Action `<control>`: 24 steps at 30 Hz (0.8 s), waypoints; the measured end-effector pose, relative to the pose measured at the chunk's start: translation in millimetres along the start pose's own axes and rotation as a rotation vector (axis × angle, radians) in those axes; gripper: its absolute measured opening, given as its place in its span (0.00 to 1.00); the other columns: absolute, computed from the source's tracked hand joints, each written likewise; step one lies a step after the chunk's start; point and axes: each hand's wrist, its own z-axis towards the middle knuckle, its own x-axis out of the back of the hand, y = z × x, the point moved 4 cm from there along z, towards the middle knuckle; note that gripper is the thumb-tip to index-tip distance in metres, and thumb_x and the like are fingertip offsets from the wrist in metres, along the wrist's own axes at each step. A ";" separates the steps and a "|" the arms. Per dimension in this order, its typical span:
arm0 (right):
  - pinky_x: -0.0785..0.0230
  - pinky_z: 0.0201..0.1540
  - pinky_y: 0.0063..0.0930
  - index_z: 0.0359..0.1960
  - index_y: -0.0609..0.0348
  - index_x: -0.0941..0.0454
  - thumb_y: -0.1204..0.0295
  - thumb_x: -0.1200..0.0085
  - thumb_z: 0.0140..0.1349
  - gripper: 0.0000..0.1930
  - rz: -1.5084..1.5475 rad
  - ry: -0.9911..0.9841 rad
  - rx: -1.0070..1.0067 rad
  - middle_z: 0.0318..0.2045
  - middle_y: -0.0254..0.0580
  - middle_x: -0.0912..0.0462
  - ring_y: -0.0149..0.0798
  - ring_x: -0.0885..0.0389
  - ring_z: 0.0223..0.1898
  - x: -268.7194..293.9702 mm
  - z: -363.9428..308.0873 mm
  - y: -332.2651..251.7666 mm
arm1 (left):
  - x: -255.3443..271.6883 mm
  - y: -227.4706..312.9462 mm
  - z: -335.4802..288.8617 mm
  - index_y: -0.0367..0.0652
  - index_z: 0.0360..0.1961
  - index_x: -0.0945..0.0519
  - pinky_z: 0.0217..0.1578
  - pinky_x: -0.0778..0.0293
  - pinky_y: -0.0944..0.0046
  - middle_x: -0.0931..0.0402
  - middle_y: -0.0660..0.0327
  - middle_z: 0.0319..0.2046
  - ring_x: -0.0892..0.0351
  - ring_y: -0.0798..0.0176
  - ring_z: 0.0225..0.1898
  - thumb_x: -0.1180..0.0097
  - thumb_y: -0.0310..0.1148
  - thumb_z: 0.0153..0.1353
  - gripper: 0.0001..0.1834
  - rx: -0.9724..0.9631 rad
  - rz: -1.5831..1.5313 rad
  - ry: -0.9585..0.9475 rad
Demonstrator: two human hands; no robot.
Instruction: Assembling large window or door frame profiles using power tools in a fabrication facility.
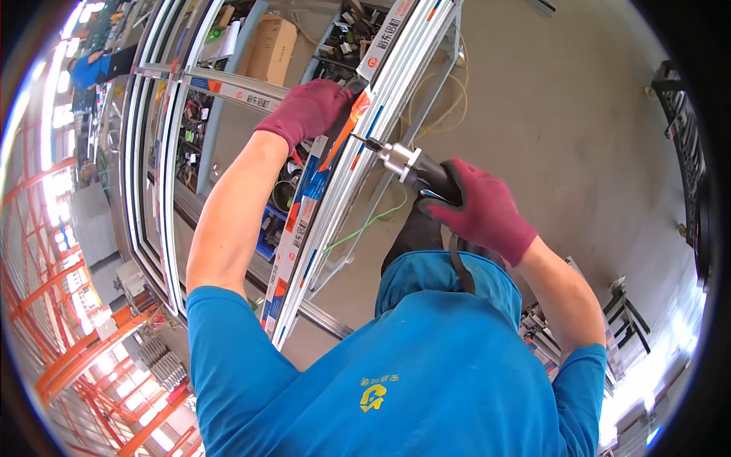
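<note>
My left hand, in a maroon glove with dark finger fronts, rests at the inner edge of a long aluminium profile. Its fingers curl against that edge, their tips partly hidden. Beside them a loosened orange strip of protective film slants across the profile. In my right hand, gloved alike, is a black power drill with a silver front collar. Its thin bit points left at the profile's side, close to the film; whether it touches I cannot tell.
More aluminium frame bars stand on the left. Inside the frame are a cardboard box, bins of small parts and a blue crate. A green hose and a pale coiled hose lie right of the profile. Another person is far left.
</note>
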 end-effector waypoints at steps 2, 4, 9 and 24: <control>0.23 0.48 0.47 0.56 0.63 0.25 0.60 0.29 0.58 0.29 0.073 -0.041 -0.012 0.44 0.60 0.16 0.63 0.15 0.46 8.2 -4.3 2.8 | 9.3 -5.4 -7.8 0.37 0.56 0.16 0.57 0.21 0.51 0.14 0.43 0.51 0.15 0.42 0.54 0.53 0.41 0.78 0.21 -0.002 -0.199 0.136; 0.24 0.49 0.45 0.55 0.65 0.24 0.62 0.29 0.58 0.28 0.227 -0.050 -0.118 0.45 0.60 0.16 0.62 0.15 0.46 15.8 -16.7 14.8 | 28.6 -8.0 -25.9 0.36 0.57 0.17 0.57 0.20 0.55 0.13 0.47 0.51 0.13 0.48 0.53 0.51 0.36 0.78 0.18 0.005 -0.477 0.315; 0.23 0.51 0.43 0.57 0.65 0.23 0.65 0.28 0.54 0.30 0.154 -0.024 0.010 0.45 0.59 0.16 0.58 0.15 0.45 22.4 -42.2 21.9 | 11.8 -16.2 -119.6 0.34 0.56 0.16 0.52 0.16 0.60 0.13 0.52 0.47 0.12 0.58 0.48 0.45 0.23 0.75 0.13 0.049 -1.497 0.815; 0.22 0.51 0.41 0.61 0.62 0.24 0.71 0.27 0.48 0.35 0.190 -0.115 0.044 0.46 0.56 0.15 0.58 0.14 0.45 6.9 -56.6 10.3 | -93.2 122.0 -154.8 0.43 0.62 0.19 0.43 0.13 0.59 0.14 0.54 0.49 0.12 0.60 0.43 0.40 0.31 0.74 0.17 0.161 -2.023 0.814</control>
